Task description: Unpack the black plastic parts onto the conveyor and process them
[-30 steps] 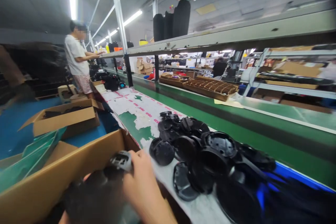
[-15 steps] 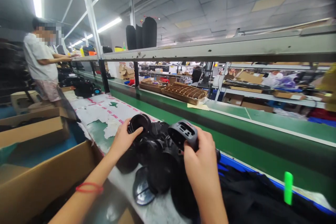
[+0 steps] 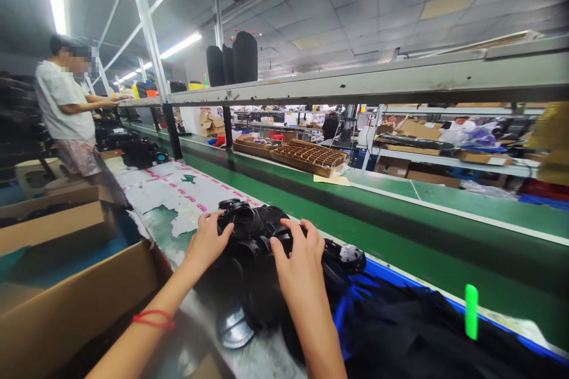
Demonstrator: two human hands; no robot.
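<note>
My left hand (image 3: 211, 237) has its thumb and fingers at the near-left rim of a black round hollow part (image 3: 242, 222), pinching it at the edge of a pile. My right hand (image 3: 302, 249) hovers over the same pile with fingers spread and curved, holding nothing. Below and between the hands lie several black plastic round parts (image 3: 262, 284), crowded together. One shiny black disc-like piece (image 3: 236, 331) lies at the near side. Right of my right hand is a dark part with a pale glossy top (image 3: 352, 254). The grey housing is not distinguishable now.
A blue bin (image 3: 386, 275) with black cloth-like material (image 3: 413, 331) stands at right, a green tag (image 3: 472, 311) on its edge. Cardboard boxes (image 3: 89, 302) are at left. Beyond runs a green conveyor (image 3: 377, 219) under a shelf (image 3: 338, 86). A person (image 3: 66, 100) stands far left.
My right hand has let go of the grey housing and moved left, its fingers opening over the pile. The left hand stays by the round part, which now sits lower.
</note>
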